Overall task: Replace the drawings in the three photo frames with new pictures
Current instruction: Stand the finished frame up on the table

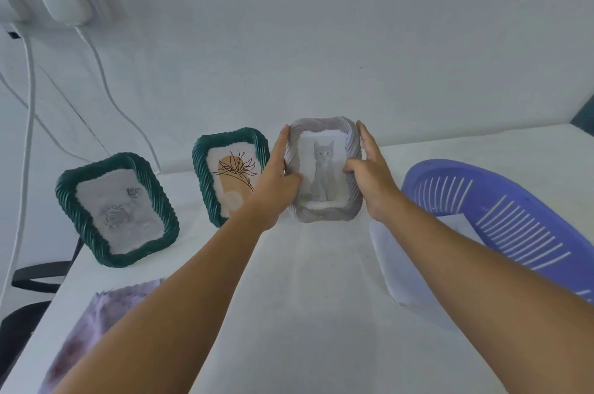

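Grey frame (324, 168), cat picture in it, stands at the counter (305, 297) back; left hand (276, 184) and right hand (369, 175) fingers clamped on its sides. Two green frames to its left, rose frame (117, 210) and flower frame (229, 173), show drawings, probably still pending; roughly a third done.

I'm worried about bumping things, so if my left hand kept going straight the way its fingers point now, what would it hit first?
Probably the wall. The left hand holds the cat frame by its left edge, fingers pointing up and away; nothing else shows in that line, though depth is unclear.
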